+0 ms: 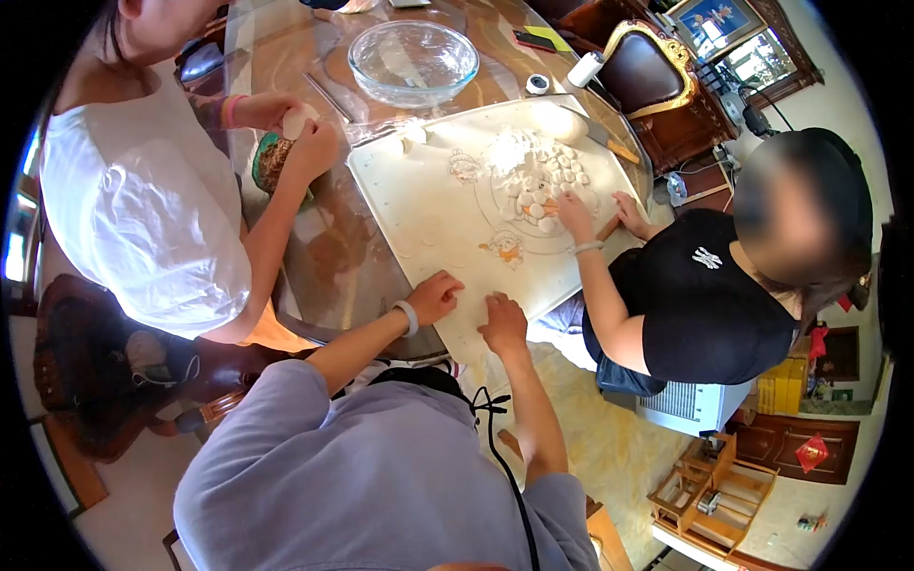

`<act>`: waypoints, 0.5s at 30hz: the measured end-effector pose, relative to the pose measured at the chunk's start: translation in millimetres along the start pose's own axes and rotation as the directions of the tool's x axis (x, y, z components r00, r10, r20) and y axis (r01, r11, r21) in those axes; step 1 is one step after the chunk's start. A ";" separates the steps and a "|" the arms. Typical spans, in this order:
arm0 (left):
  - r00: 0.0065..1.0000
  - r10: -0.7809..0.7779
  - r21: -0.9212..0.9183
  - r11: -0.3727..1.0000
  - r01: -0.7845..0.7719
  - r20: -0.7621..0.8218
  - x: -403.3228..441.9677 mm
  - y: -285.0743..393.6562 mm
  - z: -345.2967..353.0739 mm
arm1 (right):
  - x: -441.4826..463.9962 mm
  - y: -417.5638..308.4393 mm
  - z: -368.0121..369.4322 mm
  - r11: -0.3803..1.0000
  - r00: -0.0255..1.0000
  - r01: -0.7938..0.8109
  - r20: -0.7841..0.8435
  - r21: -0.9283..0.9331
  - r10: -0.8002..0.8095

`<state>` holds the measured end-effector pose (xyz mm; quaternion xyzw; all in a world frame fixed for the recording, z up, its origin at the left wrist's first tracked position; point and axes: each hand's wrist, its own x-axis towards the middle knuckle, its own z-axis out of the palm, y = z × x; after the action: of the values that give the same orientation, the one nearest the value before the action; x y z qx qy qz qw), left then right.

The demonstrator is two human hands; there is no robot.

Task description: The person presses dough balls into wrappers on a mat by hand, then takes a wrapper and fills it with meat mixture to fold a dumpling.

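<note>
The white mat (400, 214) lies over the right part of the surface (319, 228) and reaches its near edge. At the mat's near end are the person's left hand (438, 297) and right hand (505, 324), just beside each other and apart. Left grip: fingers bent; contents cannot be determined. Right grip: palm down on the mat, fingers slightly bent; whether anything lies beneath cannot be determined. A pale wristband (409, 319) is on the left wrist.

The dough pieces (562, 171) are spread towards the mat's right edge, beside a flour mound (509, 152). A larger dough lump (560, 124) sits at the far right corner, with a wooden-handled knife (624, 150) near it.

At the surface's right edge, a co-worker in black has one hand (574, 217) at the dough pieces. At the left edge, a co-worker in white holds a dough wrapper (298, 122) in both hands, near a green bowl (274, 160) of brown filling. A clear glass bowl (412, 65) stands beyond the mat's far edge.
</note>
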<state>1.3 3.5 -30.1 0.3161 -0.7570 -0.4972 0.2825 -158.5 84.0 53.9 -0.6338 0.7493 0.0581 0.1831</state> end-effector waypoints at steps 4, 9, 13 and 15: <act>1.000 -0.029 -0.018 0.999 0.029 0.010 0.0 1.5 0.0 | 1.8 2.3 1.8 1.000 1.000 0.009 -0.003 -0.004 -0.009; 0.998 -0.055 0.015 0.998 0.055 0.019 -0.1 5.0 -1.0 | 3.1 5.8 9.4 1.000 0.999 0.019 -0.028 -0.016 -0.019; 1.000 -0.010 0.004 1.000 0.010 -0.015 -1.6 2.2 1.1 | 3.3 11.4 18.5 0.998 0.993 0.062 -0.102 -0.019 -0.064; 1.000 -0.025 0.005 1.000 0.025 -0.015 0.5 1.5 1.7 | 2.7 13.9 23.5 0.994 0.977 0.108 -0.181 -0.029 -0.111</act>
<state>-0.6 4.5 -29.3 0.3299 -0.7521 -0.4965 0.2812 -167.7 91.7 29.2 -0.6785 0.7262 -0.0030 0.1106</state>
